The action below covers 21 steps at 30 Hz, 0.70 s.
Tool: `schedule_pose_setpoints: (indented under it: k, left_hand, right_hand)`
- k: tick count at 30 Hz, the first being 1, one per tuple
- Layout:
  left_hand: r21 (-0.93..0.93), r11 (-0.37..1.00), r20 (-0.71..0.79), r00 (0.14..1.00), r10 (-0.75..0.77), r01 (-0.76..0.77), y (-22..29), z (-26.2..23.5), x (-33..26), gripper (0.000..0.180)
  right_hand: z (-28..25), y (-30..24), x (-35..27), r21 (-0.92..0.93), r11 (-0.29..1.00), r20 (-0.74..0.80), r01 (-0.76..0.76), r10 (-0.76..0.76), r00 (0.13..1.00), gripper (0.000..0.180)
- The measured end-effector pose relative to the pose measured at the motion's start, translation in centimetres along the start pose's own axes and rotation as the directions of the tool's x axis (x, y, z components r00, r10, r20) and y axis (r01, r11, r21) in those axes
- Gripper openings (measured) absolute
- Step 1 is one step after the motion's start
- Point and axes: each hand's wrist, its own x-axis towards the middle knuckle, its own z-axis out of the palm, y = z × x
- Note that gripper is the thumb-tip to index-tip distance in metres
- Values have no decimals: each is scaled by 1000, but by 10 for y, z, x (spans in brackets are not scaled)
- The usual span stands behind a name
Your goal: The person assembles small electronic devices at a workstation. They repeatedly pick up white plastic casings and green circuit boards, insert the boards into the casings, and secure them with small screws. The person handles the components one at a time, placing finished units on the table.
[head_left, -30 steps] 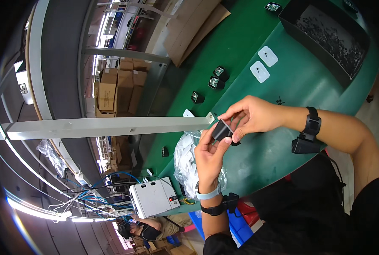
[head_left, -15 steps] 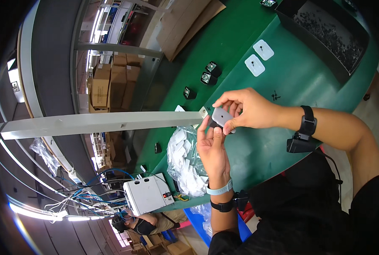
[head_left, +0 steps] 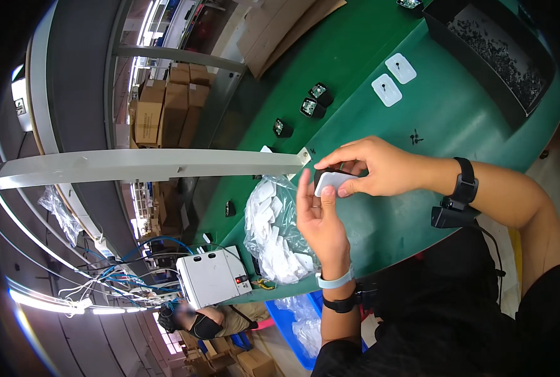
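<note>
I have the small white pad (head_left: 336,181) pinched over its dark block between my left hand (head_left: 321,220) and right hand (head_left: 380,166), both grips closed on it, just right of the clear bag of white pads (head_left: 274,232). I judge it best to square the edges before pressing with the thumbs. Beyond the bag, small black parts (head_left: 311,107) and two white pads (head_left: 393,78) lie on the green table (head_left: 456,119).

Fingers of the right hand (head_left: 380,166) cover most of the dark part behind the white plate (head_left: 334,182). Below the grip, the plastic bag (head_left: 274,232) blurs its white pieces; beyond it, the black tray (head_left: 481,63) is cropped.
</note>
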Motion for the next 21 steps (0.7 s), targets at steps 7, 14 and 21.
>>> schedule_pose_setpoints:
  k: [7, 14, 21]
  left_hand:
    - [116, 990, 28, 997, 76, -79, -7, -12, -2, 39]
    - [200, 968, -224, 954, 199, -155, -6, -154, 101, 35]
    - [522, 828, -181, 975, -130, 207, -98, -345, 267, 25]
  right_hand:
    - [6, -10, 4, 6, 988, 38, -154, 153, 987, 49]
    - [1, -13, 10, -218, 972, -140, 86, -119, 983, 35]
    - [-60, -35, 25, -539, 828, -210, -152, 43, 977, 14]
